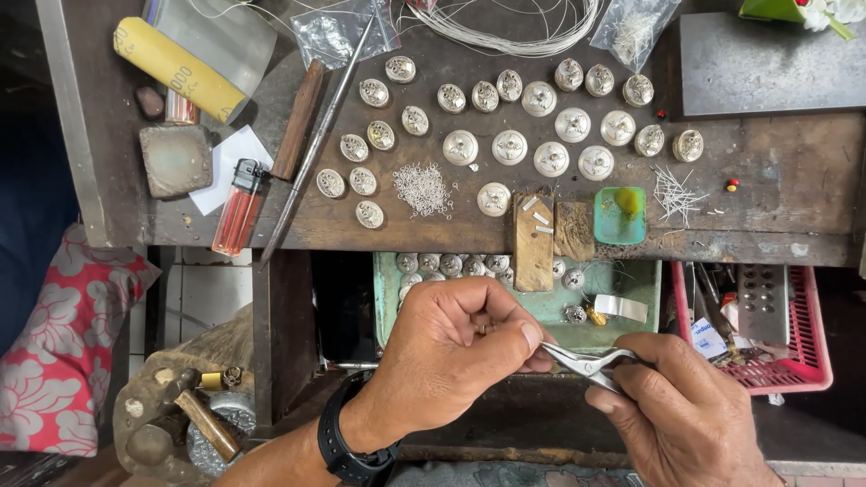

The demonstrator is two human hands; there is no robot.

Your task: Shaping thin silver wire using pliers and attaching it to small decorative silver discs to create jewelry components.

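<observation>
Here we pinch a very small metal piece between thumb and curled fingers of our left hand, too small and hidden for us to tell its shape. Our right hand is closed around slim pliers, whose long axis runs leftward with the tips touching the left fingertips, so the piece lies just left of the tool's nose and the left hand is nearer it. Beyond the hands sits a green tray of silver domes, and above it the worn wooden bench carries rows of round silver ornaments, a heap of tiny rings, a red lighter and coiled wire.
</observation>
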